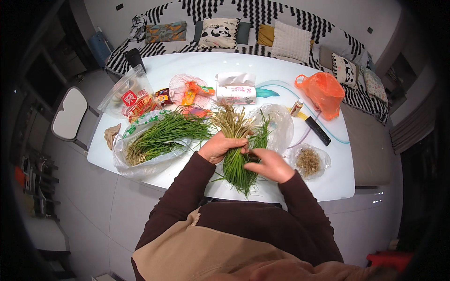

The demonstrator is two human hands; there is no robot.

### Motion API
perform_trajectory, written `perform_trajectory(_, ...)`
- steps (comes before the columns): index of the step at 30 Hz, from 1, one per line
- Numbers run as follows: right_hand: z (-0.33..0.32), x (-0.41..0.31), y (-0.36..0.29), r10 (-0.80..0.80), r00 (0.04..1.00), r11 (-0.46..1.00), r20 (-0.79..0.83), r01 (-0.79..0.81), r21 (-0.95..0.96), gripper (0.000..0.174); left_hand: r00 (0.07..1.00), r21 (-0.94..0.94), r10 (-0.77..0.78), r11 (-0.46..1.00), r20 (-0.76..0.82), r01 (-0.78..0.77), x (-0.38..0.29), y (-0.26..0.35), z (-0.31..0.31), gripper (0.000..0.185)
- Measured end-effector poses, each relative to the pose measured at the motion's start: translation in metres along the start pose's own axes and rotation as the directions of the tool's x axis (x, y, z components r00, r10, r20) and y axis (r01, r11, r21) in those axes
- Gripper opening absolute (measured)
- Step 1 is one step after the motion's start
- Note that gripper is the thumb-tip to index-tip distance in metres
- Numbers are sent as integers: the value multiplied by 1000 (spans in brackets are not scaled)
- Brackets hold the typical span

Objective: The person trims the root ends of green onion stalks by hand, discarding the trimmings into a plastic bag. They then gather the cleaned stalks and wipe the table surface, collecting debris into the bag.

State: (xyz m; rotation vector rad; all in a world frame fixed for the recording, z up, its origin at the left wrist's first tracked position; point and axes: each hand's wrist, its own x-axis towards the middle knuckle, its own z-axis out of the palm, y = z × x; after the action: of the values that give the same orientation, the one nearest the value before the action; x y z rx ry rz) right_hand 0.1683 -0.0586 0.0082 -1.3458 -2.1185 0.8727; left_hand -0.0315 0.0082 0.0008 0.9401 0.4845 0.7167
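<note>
My left hand point(223, 145) grips a bunch of thin green stalks point(238, 168), chives or young scallions, around its middle. The pale root ends point away from me and the green leaves hang toward me. My right hand point(269, 164) is at the near right side of the bunch, fingers partly curled and slightly blurred; whether it pinches a leaf I cannot tell. More such stalks point(168, 130) lie in a white plastic bag point(130, 170) to the left. Further green leaves point(262, 131) lie just right of the bunch, beside a clear plastic bag point(281, 123).
Dry root trimmings point(308, 161) sit in a clear bag at right. Around the table point(337, 182) are a black remote control point(318, 131), a small bottle point(297, 108), an orange plastic bag point(325, 93), a tissue pack point(236, 92), snack packets point(164, 96) and a black cup point(135, 59).
</note>
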Motion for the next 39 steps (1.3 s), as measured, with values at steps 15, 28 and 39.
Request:
perform_trajectory(15,-20,9,10,280,891,743,-357,34,668,22,990,301,-111,945,-82,131,13,-17,19,26)
perform_trajectory(28,-3,-4,36,426,856,521,-294,33,853,17,931,171,37,985,-362,27,24,-29,35,12)
perform_trajectory(39,-37,-14,22,-122,648,984,-752,-18,-175,21,942,229,-9,969,-334,91,22,-26,34,18)
